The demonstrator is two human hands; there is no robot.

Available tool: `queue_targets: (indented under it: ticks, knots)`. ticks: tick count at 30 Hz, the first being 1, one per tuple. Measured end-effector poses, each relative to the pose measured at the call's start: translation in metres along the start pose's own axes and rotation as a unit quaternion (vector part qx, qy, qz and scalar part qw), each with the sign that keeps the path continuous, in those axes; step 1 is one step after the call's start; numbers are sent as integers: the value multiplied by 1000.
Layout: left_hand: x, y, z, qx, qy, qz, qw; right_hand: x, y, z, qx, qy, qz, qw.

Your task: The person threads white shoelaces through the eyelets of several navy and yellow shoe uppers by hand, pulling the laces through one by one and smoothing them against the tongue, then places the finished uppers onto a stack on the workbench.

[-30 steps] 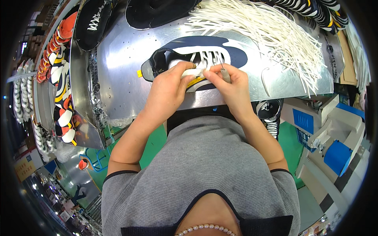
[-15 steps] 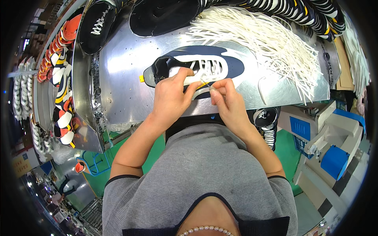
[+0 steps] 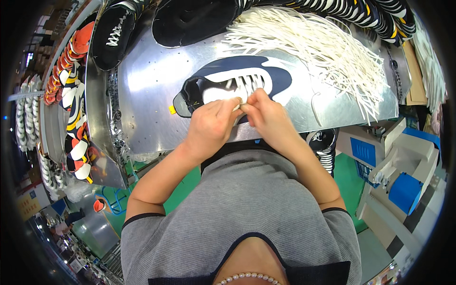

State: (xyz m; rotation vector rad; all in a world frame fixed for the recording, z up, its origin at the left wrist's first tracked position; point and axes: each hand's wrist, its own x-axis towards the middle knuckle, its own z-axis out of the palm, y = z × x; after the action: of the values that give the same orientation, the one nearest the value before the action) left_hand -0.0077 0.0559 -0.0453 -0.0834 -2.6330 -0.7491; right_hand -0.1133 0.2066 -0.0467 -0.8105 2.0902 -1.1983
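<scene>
A navy and white shoe upper point(image 3: 221, 77) lies on the metal table, toe to the right and heel to the left. White shoelace point(image 3: 251, 84) crosses its eyelet rows. At the near side of the lacing, my left hand point(image 3: 211, 126) is closed, thumb and forefinger pinched together. Right against it, my right hand point(image 3: 268, 116) is closed in a pinch too, and the fingertips of both meet. A short bit of white lace seems to be between them, mostly hidden by the fingers. The near edge of the upper is covered by my hands.
A large pile of loose white laces point(image 3: 308, 47) spreads over the back right of the metal table point(image 3: 152, 109). Dark uppers point(image 3: 194, 21) line the back edge. Red, white and black pieces point(image 3: 78, 137) hang at left. A grey and blue machine point(image 3: 403, 166) stands at right.
My right hand has moved left and slightly away from me to meet my left fingertips. My left fingers have drawn back toward the near edge. The upper has shifted slightly left.
</scene>
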Motion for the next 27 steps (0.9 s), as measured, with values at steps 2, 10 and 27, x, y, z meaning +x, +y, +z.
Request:
queue_targets:
  ticks: [2, 10, 27]
  knots:
    - [-3, 4, -2, -3, 23, -79, 997, -12, -7, -32, -31, -70, 54, 996]
    - [9, 8, -6, -127, -22, -132, 983, 46, 27, -31, 260, 175, -59, 948]
    - [4, -1, -20, 47, -31, -65, 996, 47, 32, -33, -206, 80, -119, 968]
